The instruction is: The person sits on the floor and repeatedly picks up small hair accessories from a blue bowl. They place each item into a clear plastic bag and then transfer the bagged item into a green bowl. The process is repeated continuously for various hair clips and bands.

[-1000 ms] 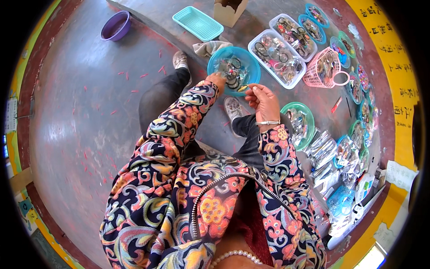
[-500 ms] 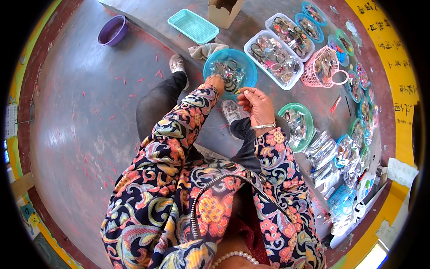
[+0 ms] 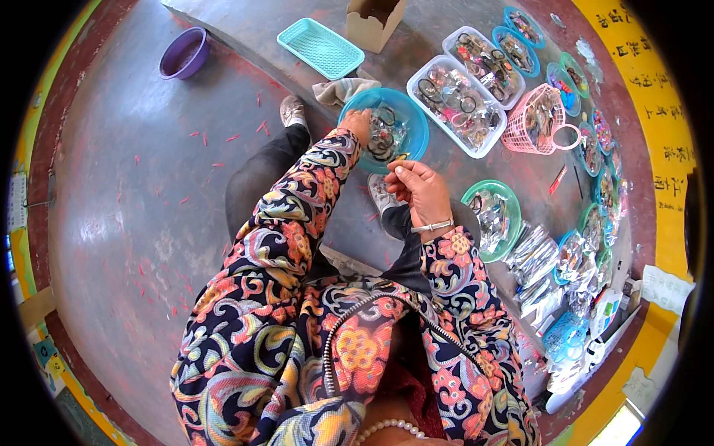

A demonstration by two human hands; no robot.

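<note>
Between my feet stands a round blue plastic basin (image 3: 416, 119) with black rings, probably hair ties, and clear small packets in it. My left hand (image 3: 355, 126) lies over the basin's left rim; its fingers are mostly hidden, so their grip is not visible. Just outside the near right rim is my right hand (image 3: 420, 192), palm toward me. Its thumb and forefinger are pinched together on a small yellowish piece (image 3: 402, 157), too small to name. The other fingers are curled in.
Right of the basin are white trays (image 3: 491, 137) of packets, a pink basket (image 3: 528, 123) and a green basin (image 3: 513, 212). Beyond lie several more bowls. An empty turquoise tray (image 3: 320, 48), a cloth (image 3: 343, 91), a carton (image 3: 364, 30) and a purple basin (image 3: 184, 53) stand farther off.
My left hand has moved up and slightly left along the basin's rim. My right hand has dropped a little toward me, still pinching the small yellowish piece.
</note>
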